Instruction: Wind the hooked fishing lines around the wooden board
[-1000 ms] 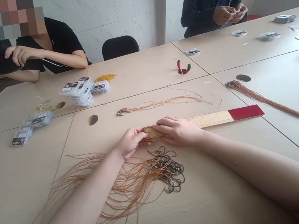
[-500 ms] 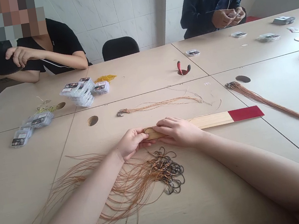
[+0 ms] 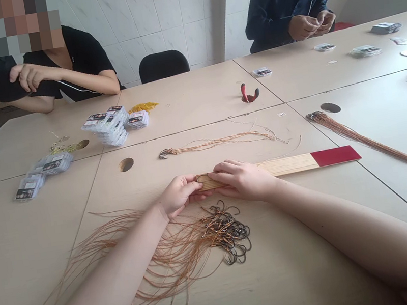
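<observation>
Left-hand grip (image 3: 177,195) and right-hand grip (image 3: 242,180) both closed on the near end of a flat pine strip with a red-painted end (image 3: 286,165), knuckles almost meeting. Just below, a tangle of dark metal fishing hooks on thin orange-brown lines (image 3: 227,233), sprawled across a pale beige counter (image 3: 30,252). Off to the right, a long straight bundle of brown lines (image 3: 364,145).

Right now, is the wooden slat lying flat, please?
Flat: the wooden slat lies along the tabletop beneath the left hand and right hand.

Pkt labels (image 3: 98,119): too small, nothing legible
</observation>
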`<state>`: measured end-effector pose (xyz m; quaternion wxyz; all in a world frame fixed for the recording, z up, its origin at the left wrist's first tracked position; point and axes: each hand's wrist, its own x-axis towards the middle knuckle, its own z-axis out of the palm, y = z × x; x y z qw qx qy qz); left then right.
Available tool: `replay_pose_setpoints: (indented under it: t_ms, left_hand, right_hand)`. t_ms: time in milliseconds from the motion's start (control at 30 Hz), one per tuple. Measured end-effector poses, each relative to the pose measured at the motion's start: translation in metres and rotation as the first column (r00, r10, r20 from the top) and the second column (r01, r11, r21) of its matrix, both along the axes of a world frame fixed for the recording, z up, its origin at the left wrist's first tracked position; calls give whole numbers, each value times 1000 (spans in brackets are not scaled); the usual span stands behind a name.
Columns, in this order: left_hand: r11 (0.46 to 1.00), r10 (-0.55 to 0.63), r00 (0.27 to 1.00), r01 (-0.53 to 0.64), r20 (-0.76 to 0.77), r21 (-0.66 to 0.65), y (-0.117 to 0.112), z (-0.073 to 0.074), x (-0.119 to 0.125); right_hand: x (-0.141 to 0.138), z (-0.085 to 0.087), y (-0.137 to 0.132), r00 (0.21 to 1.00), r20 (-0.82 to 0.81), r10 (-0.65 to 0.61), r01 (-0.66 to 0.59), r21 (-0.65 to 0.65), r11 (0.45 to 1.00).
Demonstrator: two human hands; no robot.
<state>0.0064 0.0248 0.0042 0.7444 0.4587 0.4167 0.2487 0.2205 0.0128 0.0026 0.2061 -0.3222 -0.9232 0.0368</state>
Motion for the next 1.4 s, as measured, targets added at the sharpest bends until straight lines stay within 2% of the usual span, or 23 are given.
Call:
replay_pose_setpoints:
  t_ms: [367, 600, 700, 833, 1000, 1233, 1400]
  left_hand:
    - [1000, -13, 1000, 13, 9, -16, 1, 0, -1]
    - [990, 37, 987, -14, 158, -143, 3, 4, -8]
    - [987, 20, 983, 10, 180, -163, 4, 3, -9]
    - [990, -42, 986, 64, 164, -129, 5, 2, -9]
    - [996, -58, 992, 66, 114, -66, 4, 1, -8]
    - [999, -28, 999, 29, 40, -25, 2, -1, -4]
    - [999, 14, 1000, -13, 19, -42, 1, 0, -2]
  right_hand:
    - [0, 2, 0, 1000, -9, 7, -7, -38, 999]
    - [-1, 2, -1, 1000, -14, -12, 12, -35, 999]
    - [-1, 1, -1, 1000, -16, -8, 8, -26, 1000]
    - [-1, 1, -1, 1000, -13, -10, 10, -11, 1000]
    - [-1, 1, -3, 1000, -10, -15, 15, 6, 1000]
    - [-3, 0, -4, 999, 24, -30, 29, 59, 998]
    - [-5, 0, -5, 996, 68, -54, 46, 116, 992]
